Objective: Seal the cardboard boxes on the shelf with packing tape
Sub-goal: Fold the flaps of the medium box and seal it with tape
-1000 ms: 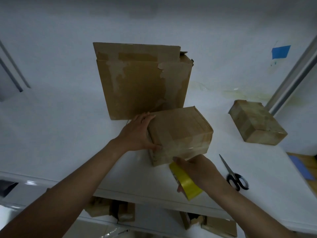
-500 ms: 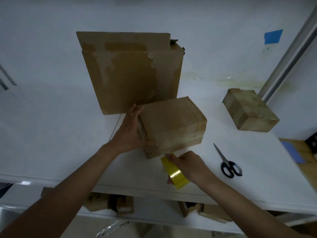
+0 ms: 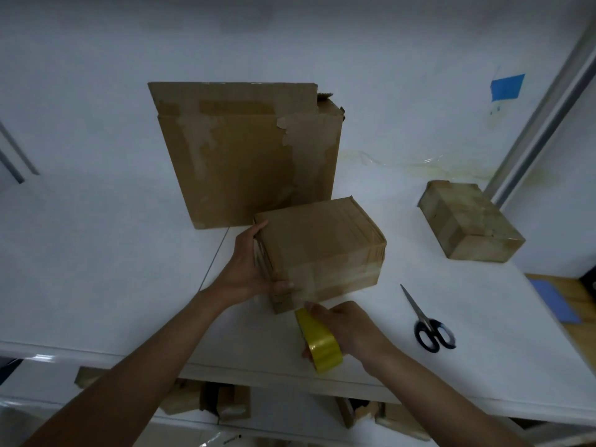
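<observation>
Cardboard box (image 3: pixel 319 250), mid-size, sits on the white shelf (image 3: pixel 96 253) about frame centre, near corner turned toward 7 o'clock, clear tape bands already visible across its top and front face. Left hand (image 3: pixel 248 269) grasps it from 9 o'clock: fingers flat along the left side, thumb hooked onto the near face by the corner. Right hand (image 3: pixel 348 327) at 5 o'clock of the box, clenched around the yellow tape roll (image 3: pixel 319 343); the roll's upper end is right at the box's lower front edge, contact can't be confirmed. Large box (image 3: pixel 248 156) stands upright at 12 o'clock behind it, against the wall, torn paper patches, top flap raised; the two boxes look touching or nearly so. Small taped box (image 3: pixel 467 221) at 2 o'clock, well apart. Black-handled scissors (image 3: pixel 429 324) lie at 4 o'clock, blades closed, pointing toward 11. Blue tape patch (image 3: pixel 508 87) on the wall at 1 o'clock. More cardboard pieces (image 3: pixel 225 401) on the lower shelf at 6 o'clock, partly hidden.
</observation>
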